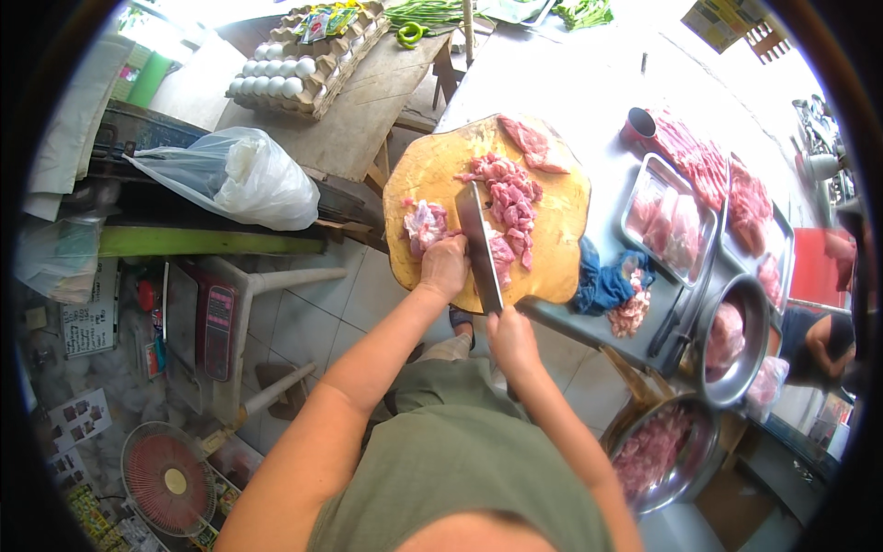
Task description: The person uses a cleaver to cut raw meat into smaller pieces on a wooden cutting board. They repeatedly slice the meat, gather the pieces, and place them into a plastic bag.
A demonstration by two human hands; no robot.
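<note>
A round yellow-brown wooden chopping board (561, 248) lies in front of me with raw meat on it. My right hand (513, 342) is wrapped round the handle of a cleaver (478, 241), whose broad blade points away from me across the board. My left hand (444, 267) is closed at the board's left side, its curled fingers against a pale pink piece of meat (425, 225) beside the blade; the fingertips are partly hidden. Right of the blade lies a pile of cut meat pieces (513, 198). One larger meat slab (533, 144) rests at the board's far edge.
Right of the board are a blue cloth (598, 281), meat scraps (632, 308), a metal tray of meat (692, 267), a red cup (637, 126) and metal bowls (759, 354). Leftward are a plastic bag (267, 179), egg trays (322, 101), a scale (219, 331) and a fan (170, 478). Another person (823, 345) is far right.
</note>
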